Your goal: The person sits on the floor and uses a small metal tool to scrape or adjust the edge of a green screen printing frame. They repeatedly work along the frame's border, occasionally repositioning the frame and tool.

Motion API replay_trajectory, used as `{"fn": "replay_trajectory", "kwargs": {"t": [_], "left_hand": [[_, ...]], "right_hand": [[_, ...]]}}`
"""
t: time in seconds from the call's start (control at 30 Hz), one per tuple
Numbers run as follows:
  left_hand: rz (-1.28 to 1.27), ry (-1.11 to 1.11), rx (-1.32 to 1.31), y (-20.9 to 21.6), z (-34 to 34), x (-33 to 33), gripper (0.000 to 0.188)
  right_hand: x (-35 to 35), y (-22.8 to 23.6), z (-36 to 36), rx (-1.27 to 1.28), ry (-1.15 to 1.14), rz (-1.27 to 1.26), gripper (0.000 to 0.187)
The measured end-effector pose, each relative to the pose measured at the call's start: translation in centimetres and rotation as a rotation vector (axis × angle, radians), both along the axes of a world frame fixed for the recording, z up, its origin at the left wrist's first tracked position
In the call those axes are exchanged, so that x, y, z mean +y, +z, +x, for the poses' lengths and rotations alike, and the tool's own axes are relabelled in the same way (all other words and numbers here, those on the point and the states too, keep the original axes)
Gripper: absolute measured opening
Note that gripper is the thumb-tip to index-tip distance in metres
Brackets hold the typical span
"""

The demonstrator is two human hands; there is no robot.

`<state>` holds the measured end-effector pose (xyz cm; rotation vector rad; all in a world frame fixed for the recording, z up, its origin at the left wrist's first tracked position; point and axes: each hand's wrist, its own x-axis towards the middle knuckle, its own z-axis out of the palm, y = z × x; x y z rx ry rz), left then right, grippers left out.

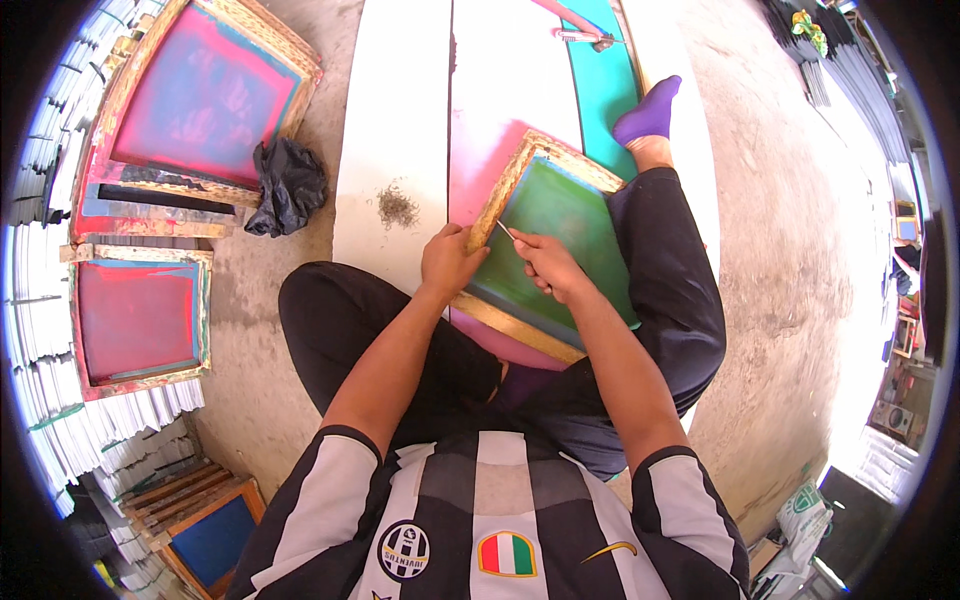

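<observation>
A wooden screen-printing frame (505, 180) with green mesh (570, 220) lies tilted across my lap and the board I sit on. My left hand (453, 262) is closed round its left wooden bar, fingers over the edge. My right hand (553, 268) is closed on a slim metal-tipped tool (504, 230), its handle mostly hidden in the fingers. The tip meets the inner edge of the left bar, close to my left fingers. My right foot, in a purple sock (650, 110), rests beyond the frame's far right corner.
A heap of thin brownish bits (398, 205) lies on the white board (385, 110). A red-handled tool (572, 17) and a pale knife-like tool (578, 36) lie on a teal strip (605, 110). Leftward are more frames (143, 316), a black plastic bag (287, 188) and stacked sheets (35, 310).
</observation>
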<state>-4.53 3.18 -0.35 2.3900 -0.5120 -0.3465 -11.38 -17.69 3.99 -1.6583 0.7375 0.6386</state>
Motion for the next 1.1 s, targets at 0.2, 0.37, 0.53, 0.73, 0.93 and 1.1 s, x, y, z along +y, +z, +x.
{"fn": "replay_trajectory", "kwargs": {"t": [0.2,0.37,0.53,0.73,0.93,1.1], "left_hand": [[0.013,-0.003,0.01,-0.4,0.2,0.0,0.047],[-0.011,0.007,0.011,-0.4,0.1,-0.1,0.046],[-0.003,0.006,0.003,-0.3,0.2,0.0,0.046],[-0.028,0.011,0.007,-0.1,0.1,-0.1,0.046],[-0.031,-0.004,-0.007,-0.2,-0.1,-0.2,0.045],[0.029,0.016,-0.007,-0.8,0.0,-0.6,0.043]], "right_hand": [[-0.1,0.2,-0.5,-0.362,0.335,-0.647,0.041],[0.7,1.4,0.3,-0.275,0.464,-0.745,0.04],[1.0,2.4,0.5,-0.219,0.517,-0.778,0.041],[1.0,3.2,0.7,-0.215,0.578,-0.813,0.042],[3.4,4.3,3.3,-0.058,0.757,-0.911,0.046],[0.7,1.2,2.8,-0.252,0.568,-0.613,0.045]]}}
